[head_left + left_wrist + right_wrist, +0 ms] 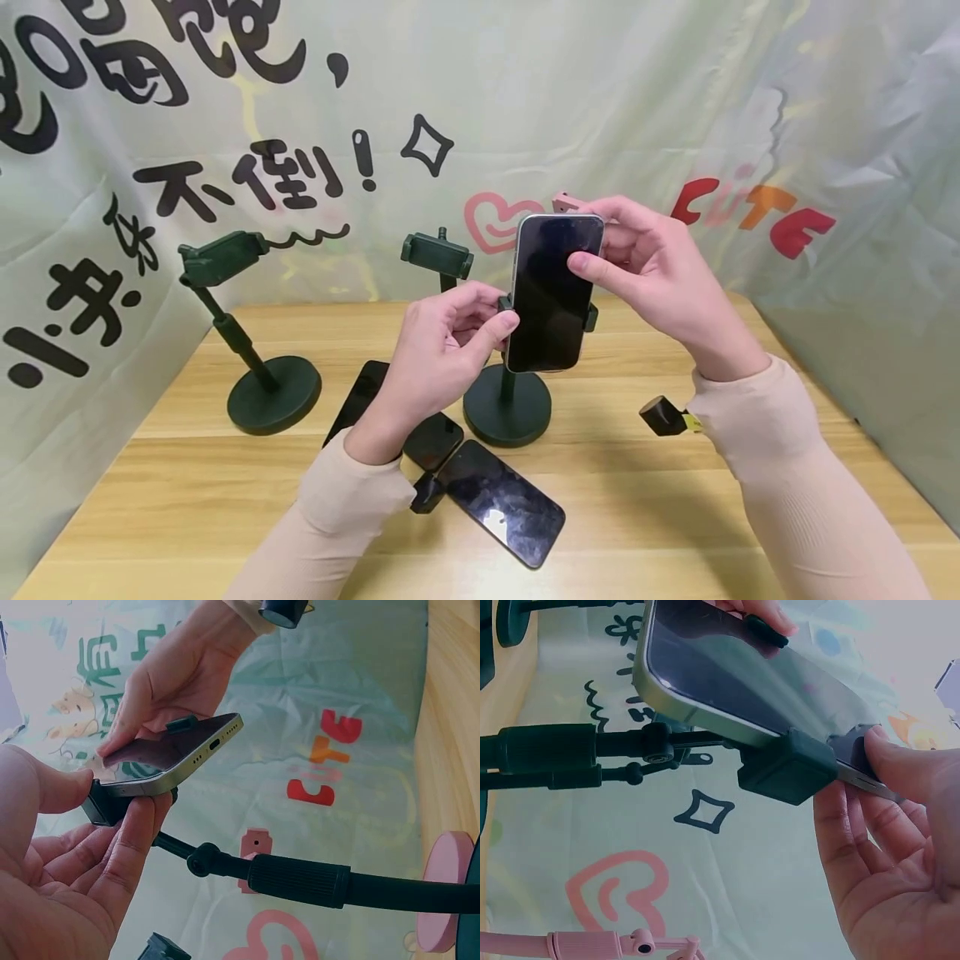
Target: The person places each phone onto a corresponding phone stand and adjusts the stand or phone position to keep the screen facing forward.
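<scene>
A smartphone (pixel 553 292) with a dark screen sits upright between the two arms of a dark green phone stand's clamp (pixel 592 317). My left hand (pixel 450 350) pinches the clamp's left arm (pixel 105 806) at the phone's lower left edge, its thumb on the outer side and fingers beneath. With thumb on the screen and fingers behind, my right hand (pixel 660 275) holds the phone's upper right side. In the right wrist view the other clamp arm (pixel 789 766) lies against the phone's long edge. The stand's round base (pixel 507 408) rests on the table.
Two more dark green phone stands stand further back, one left (pixel 273 396) and one middle (pixel 437 252). A pink stand (pixel 567 202) is mostly hidden behind the phone. Phones lie flat near my left forearm: one in front (pixel 502 504), others (pixel 433 442) partly covered by it.
</scene>
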